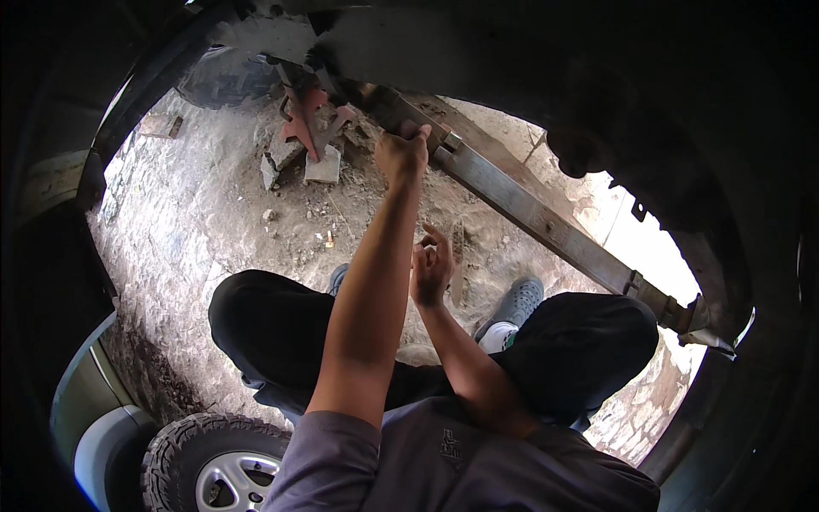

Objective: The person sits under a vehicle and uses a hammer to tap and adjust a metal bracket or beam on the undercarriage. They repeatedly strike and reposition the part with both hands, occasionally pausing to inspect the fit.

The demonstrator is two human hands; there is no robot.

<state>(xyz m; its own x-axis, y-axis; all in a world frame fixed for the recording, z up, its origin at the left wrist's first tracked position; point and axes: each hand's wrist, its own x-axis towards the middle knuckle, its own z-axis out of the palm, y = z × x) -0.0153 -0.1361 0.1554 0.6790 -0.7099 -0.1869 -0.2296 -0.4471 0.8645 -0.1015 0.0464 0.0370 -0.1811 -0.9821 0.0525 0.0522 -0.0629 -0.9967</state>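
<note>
Shirt [503, 469]: dark grey, faintly purplish
Left sleeve [337, 439]: short, same grey cloth, straight hem above the elbow
Chest mark [452, 444]: small, dark, thin-lined, with a pointed lower end
Trousers [277, 320]: black, loose, softly creased
Right shoe [522, 303]: grey-blue, with a paler edge
Left shoe [339, 277]: bluish, mostly hidden
Sock [495, 339]: white, with green and dark marks
Left hand [403, 158]: bare
Right hand [433, 269]: bare, slim fingers
Forearms [371, 282]: bare
</note>
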